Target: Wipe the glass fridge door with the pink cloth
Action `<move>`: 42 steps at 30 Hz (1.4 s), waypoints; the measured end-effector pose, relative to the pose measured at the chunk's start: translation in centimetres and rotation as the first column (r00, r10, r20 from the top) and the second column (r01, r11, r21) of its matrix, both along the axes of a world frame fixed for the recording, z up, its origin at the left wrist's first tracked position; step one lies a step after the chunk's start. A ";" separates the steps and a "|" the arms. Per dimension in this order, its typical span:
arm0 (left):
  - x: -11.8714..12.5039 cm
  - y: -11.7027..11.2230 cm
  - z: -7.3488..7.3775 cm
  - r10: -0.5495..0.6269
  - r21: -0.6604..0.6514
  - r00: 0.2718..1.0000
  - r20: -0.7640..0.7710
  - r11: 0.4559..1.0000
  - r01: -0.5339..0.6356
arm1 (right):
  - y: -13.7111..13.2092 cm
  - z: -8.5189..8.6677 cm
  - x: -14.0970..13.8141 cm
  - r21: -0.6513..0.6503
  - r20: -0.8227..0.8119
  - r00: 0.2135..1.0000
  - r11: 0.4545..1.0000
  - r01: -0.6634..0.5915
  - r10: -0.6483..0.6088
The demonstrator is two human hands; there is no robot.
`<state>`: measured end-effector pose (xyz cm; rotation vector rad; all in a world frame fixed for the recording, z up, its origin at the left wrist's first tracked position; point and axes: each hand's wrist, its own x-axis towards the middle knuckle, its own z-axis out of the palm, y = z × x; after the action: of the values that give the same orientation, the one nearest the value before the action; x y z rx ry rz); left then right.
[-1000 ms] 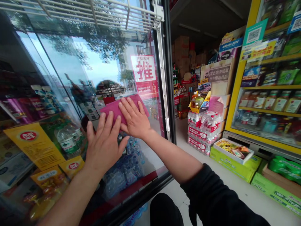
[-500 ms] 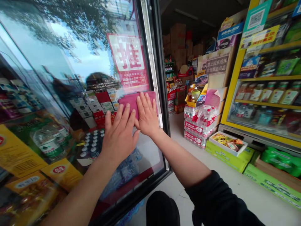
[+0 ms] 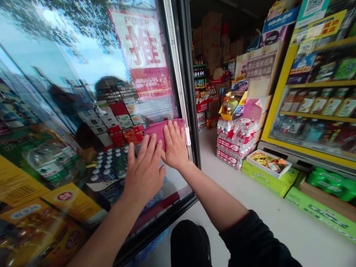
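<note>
A pink cloth lies flat against the glass door, close to the door's black right frame. My right hand presses on the cloth with its fingers stretched out flat. My left hand rests beside it, fingers spread flat, its fingertips at the cloth's lower left edge. Just above the hands a red and white push sticker is stuck on the glass.
Through the glass show bottled water packs and yellow cartons. To the right are shrink-wrapped bottle packs, green boxes on the floor, and a yellow drinks cooler. My dark-clad knee is below.
Both hands and the cloth slid right along the glass to the door's frame, then slightly down. The view shifted so that the sticker now sits higher above them.
</note>
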<state>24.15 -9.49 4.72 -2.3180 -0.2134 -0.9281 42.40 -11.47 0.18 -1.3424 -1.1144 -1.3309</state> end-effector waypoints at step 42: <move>-17.7 0.9 -12.8 0.241 -0.423 0.875 0.420 0.905 -0.045 | 5.5 -5.0 -14.7 -0.108 0.042 0.998 0.994 -0.033 0.037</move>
<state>6.48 -8.58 -8.12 -2.3494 -0.8441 -1.4649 27.72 -5.98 -4.80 -1.3703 -1.2494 -1.2963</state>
